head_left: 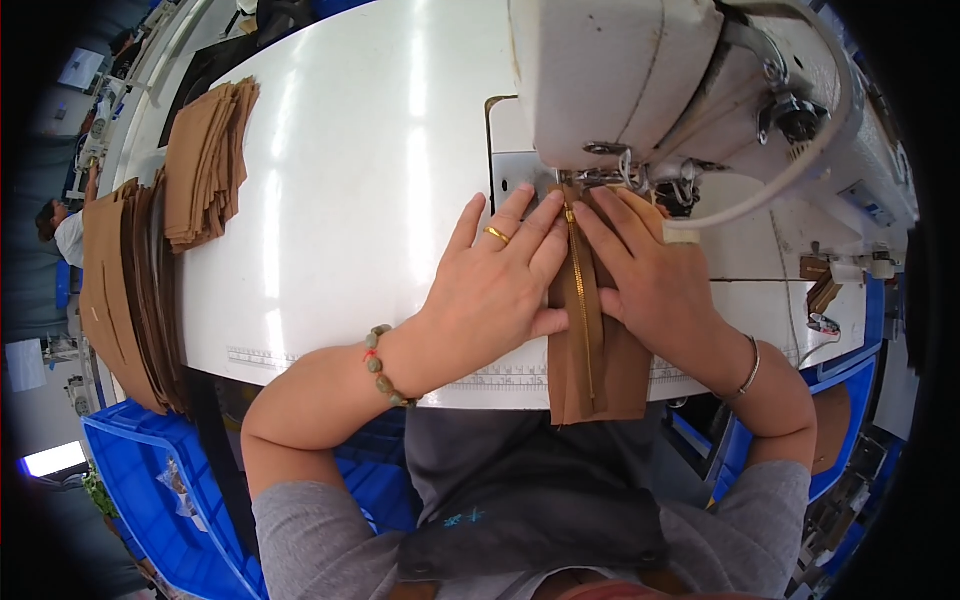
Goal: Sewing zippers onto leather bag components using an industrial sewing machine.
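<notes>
A brown fabric piece point(622, 370) lies under the sewing machine's point(620, 80) presser foot and hangs a little over the table's front edge. Along it runs a zipper point(582, 300) with gold teeth on brown tape. My left hand point(490, 280) rests flat and spread, its index finger and thumb at the zipper's left side, the other fingers on the table and metal plate. From the right, my right hand point(665, 270) presses the cloth with outstretched fingers close to the foot. Its far fingertips are partly hidden by the machine. The needle point cannot be made out.
Two stacks of brown fabric pieces, a smaller stack point(208, 165) and a larger stack point(125, 300), sit at the table's left. A blue bin point(165, 500) stands below them. A ruler strip point(480, 380) runs along the front edge. Another person point(68, 235) is far left.
</notes>
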Tool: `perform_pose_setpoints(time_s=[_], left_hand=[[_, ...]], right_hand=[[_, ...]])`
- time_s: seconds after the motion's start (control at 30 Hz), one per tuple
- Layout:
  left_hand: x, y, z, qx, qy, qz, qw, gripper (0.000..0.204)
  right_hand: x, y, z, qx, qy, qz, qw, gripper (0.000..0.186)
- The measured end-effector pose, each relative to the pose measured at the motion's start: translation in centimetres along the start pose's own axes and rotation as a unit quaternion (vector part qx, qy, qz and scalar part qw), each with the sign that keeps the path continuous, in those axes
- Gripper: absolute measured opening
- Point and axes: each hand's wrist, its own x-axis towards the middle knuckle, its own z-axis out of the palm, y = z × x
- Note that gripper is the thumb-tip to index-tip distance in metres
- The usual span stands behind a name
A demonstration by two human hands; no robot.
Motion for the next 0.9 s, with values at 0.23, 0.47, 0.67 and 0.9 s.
perform_pose_setpoints(time_s=[0.23, 0.47, 0.67, 0.9], left_hand=[[0.7, -0.2, 0.2, -0.006, 0.001, 0.025, 1.000, 0.084], [0.9, -0.4, 0.5, 0.007, 0.035, 0.028, 0.999, 0.081], [0.9, -0.2, 0.3, 0.002, 0.043, 0.018, 0.999, 0.083], [-0.8, 2.2, 1.2, 0.078, 0.116, 0.149, 0.979, 0.074]], right_hand=[[-0.3, 0.2, -0.3, -0.029, -0.013, 0.018, 0.999, 0.088], [0.0, 0.3, -0.2, -0.044, 0.010, 0.011, 0.999, 0.088], [0.2, 0.4, -0.4, -0.026, 0.005, 0.020, 0.999, 0.084], [-1.0, -0.2, -0.8, -0.040, 0.098, -0.039, 0.994, 0.071]])
